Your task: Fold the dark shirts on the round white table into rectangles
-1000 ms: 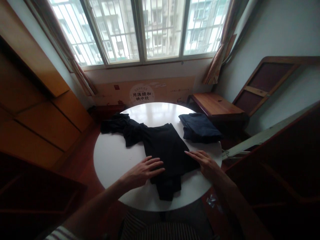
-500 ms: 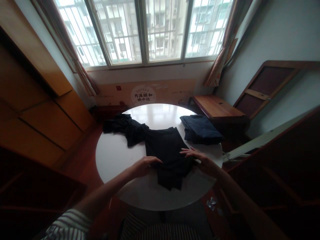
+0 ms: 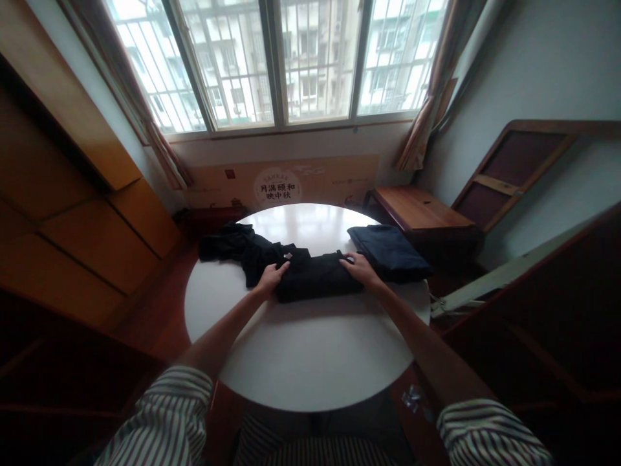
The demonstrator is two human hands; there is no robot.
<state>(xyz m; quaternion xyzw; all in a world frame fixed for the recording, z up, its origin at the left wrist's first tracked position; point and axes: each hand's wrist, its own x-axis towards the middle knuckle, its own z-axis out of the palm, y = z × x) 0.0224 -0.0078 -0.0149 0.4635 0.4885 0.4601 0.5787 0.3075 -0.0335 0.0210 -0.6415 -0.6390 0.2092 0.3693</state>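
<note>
Black garment (image 3: 317, 278) mid-frame, folded into a wide flat bundle, near the middle of the round white desk (image 3: 315, 356). Both hands on it. Left hand (image 3: 272, 278) at the bundle's left end, fingers closed on the cloth, thumb on top. Small pale patch (image 3: 288, 256) by its fingertips, too small to tell what. Right hand (image 3: 359, 268) at the right end, fingers gripping the upper right corner, thumb side up; undersides hidden. Crumpled black clothes (image 3: 230, 244) left of centre, at the desk's far left edge, reaching the bundle's left side; exact border unclear, black on black. Folded dark blue garment (image 3: 392, 252) right of centre, at the desk's right edge, just beside the right hand. Striped sleeves (image 3: 167, 414) lower left and lower right. Barred window (image 3: 315, 58) across the top, printed banner (image 3: 334, 178) below it. Wooden side table (image 3: 420, 210) right of the banner, orange cabinets (image 3: 101, 233) at left.
</note>
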